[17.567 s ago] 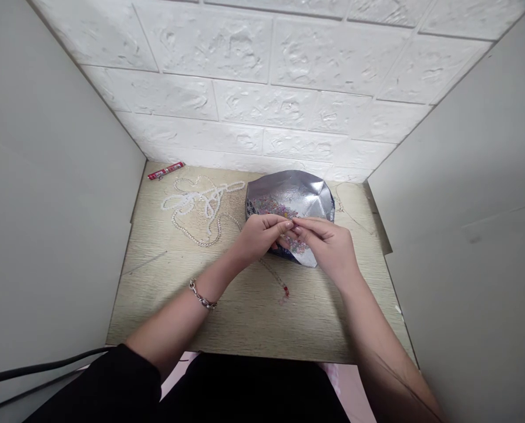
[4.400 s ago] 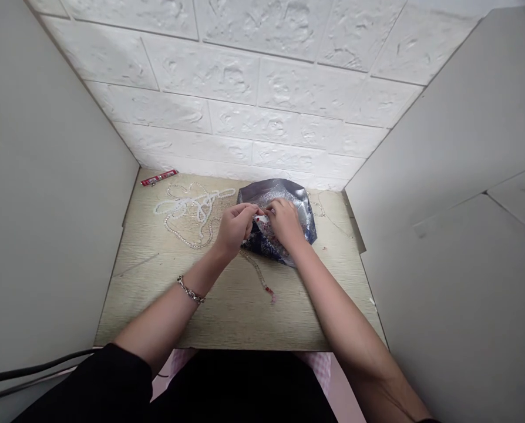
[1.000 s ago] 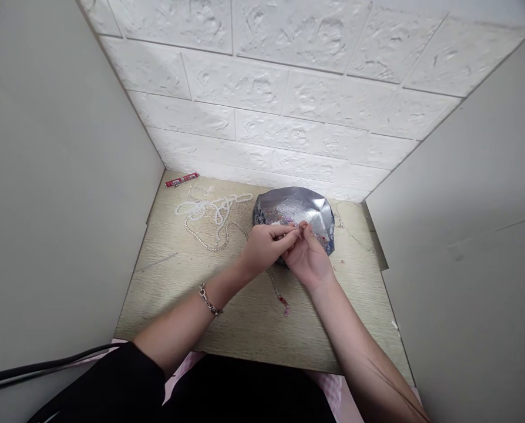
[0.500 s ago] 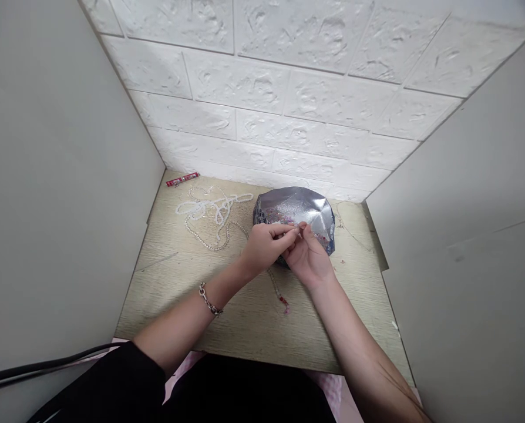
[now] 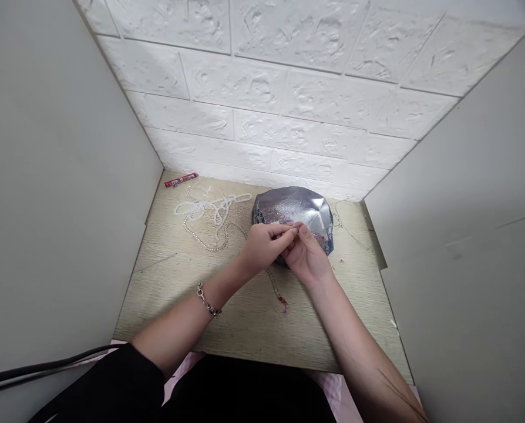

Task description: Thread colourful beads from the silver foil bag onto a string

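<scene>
The left hand (image 5: 265, 245) and right hand (image 5: 309, 258) meet over the open bag (image 5: 289, 195) containing beads (image 5: 272, 215), each grip pressed together, any held item indiscernible; placement presumably catches drops.

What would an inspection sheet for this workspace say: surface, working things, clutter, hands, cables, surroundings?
Surface: pale wood-grain table.
Working things: silver-lined bag, open, beads inside; beaded strands mostly left of it.
Clutter: red-patterned item, back left corner.
Hands: left hand, finger and thumb pinched, meets right hand at the fingertips over the bag's near side; anything held is too small to tell.
Cables: black cable, lower left.
Surroundings: white brick-patterned wall behind, grey panels both sides.
</scene>
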`<state>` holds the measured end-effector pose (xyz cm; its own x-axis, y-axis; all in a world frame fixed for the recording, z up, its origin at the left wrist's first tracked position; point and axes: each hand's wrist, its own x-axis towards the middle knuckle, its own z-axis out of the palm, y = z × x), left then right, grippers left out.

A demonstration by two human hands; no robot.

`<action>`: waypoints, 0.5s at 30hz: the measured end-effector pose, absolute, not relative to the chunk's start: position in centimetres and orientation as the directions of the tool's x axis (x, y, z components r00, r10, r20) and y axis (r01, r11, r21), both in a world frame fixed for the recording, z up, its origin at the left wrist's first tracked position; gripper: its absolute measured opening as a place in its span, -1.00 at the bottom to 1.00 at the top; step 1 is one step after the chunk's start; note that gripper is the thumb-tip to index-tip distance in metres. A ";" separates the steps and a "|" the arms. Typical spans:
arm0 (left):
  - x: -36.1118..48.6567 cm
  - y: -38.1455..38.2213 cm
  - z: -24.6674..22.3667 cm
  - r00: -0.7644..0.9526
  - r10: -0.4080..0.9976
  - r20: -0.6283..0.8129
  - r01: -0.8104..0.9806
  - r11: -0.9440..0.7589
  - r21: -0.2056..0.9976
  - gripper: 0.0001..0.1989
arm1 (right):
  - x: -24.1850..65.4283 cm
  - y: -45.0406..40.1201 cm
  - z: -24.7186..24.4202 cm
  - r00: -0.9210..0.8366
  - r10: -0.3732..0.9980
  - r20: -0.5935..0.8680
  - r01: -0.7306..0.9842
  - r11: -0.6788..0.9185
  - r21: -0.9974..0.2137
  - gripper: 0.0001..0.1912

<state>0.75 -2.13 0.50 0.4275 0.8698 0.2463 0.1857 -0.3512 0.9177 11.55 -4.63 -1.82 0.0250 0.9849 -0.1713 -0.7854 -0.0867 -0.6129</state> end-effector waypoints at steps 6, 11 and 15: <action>0.8 -1.9 0.7 0.454 0.866 0.209 0.085 -0.276 0.957 -0.72 | 11.5 -4.6 -1.6 0.117 0.985 -0.128 -0.710 -0.007 -0.704 -0.83; 0.6 -1.4 1.0 0.514 0.858 0.009 -0.019 0.000 1.000 -0.61 | 11.8 -4.5 -1.9 0.267 0.964 -0.003 -0.466 0.126 -0.876 -0.84; 0.6 -1.1 0.7 0.557 0.825 -0.098 -0.070 0.164 0.984 -0.61 | 12.3 -4.9 -1.5 0.314 0.928 0.200 -0.053 0.227 -0.972 -0.85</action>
<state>0.58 -1.15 0.67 0.5572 0.8246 -0.0977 -0.0702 0.1639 0.9840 12.26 -4.91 -1.48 0.3141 0.9281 0.1999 -0.0533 0.2274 -0.9723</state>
